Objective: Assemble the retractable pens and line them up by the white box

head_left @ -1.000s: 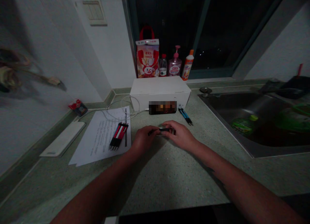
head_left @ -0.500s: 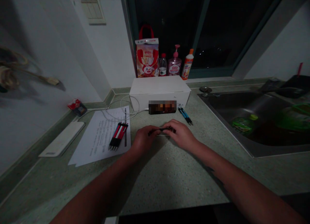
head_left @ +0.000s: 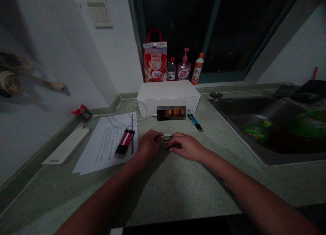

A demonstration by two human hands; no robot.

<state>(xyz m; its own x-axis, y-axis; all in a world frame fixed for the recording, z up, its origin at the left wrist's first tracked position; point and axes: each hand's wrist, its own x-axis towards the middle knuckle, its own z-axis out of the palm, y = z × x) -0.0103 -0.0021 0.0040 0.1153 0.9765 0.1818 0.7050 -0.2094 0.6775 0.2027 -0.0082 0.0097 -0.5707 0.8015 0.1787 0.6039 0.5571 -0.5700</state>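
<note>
Two bare hands work close together above the speckled green counter point(head_left: 175, 191). The left hand's point(head_left: 150, 143) fingers point(head_left: 156, 138) curl together at the end of a slim silvery pen part point(head_left: 166, 135), which points toward 3 o'clock. The right hand's point(head_left: 187, 147) fingers point(head_left: 178, 143) lie bunched over a short black pen part point(head_left: 174, 146), at 4 o'clock from the silvery piece. A half-second earlier both hands met over one dark pen. Now they sit slightly farther apart, with the pale piece showing between them.

At 9 o'clock, a bundle of red-and-black pens point(head_left: 124, 143) lies on printed white paper point(head_left: 102, 153). Two blue-and-black pens point(head_left: 195, 122) lie at 1 o'clock. At 12 o'clock stands a white cardboard box point(head_left: 166, 92), with a pixelated patch point(head_left: 171, 113) before it. On the sill behind are a red-handled printed bag point(head_left: 155, 63) with a cartoon figure, and a pink pump bottle point(head_left: 183, 69) with red characters, too small to read surely. A stainless steel sink point(head_left: 224, 116) sits at 2 o'clock.
</note>
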